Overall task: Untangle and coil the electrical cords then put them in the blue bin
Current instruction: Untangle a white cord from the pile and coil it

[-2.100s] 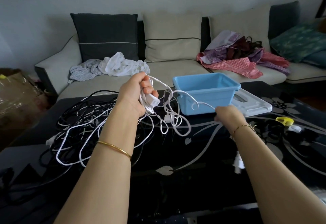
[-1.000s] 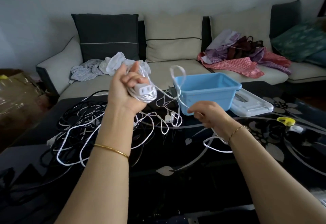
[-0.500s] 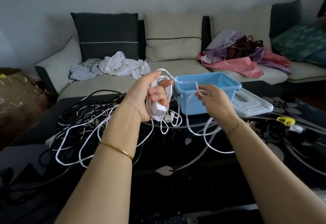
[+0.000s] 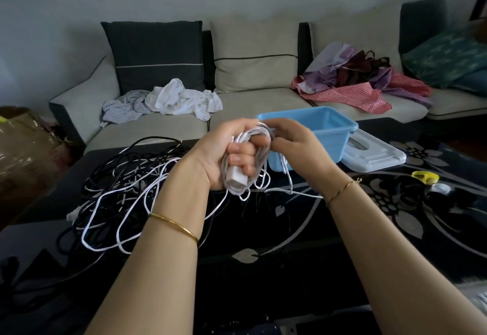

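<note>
The left hand (image 4: 224, 155) is clasping a white cord coil (image 4: 254, 134), the right hand's (image 4: 292, 141) grip pinching its strand alongside. Coiling is seemingly underway; the tail (image 4: 288, 176) hanging below needs winding on.

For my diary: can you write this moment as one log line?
left hand: grips white cord coil | right hand: pinches coil top | blue bin: behind hands | cord tangle: on table
</note>
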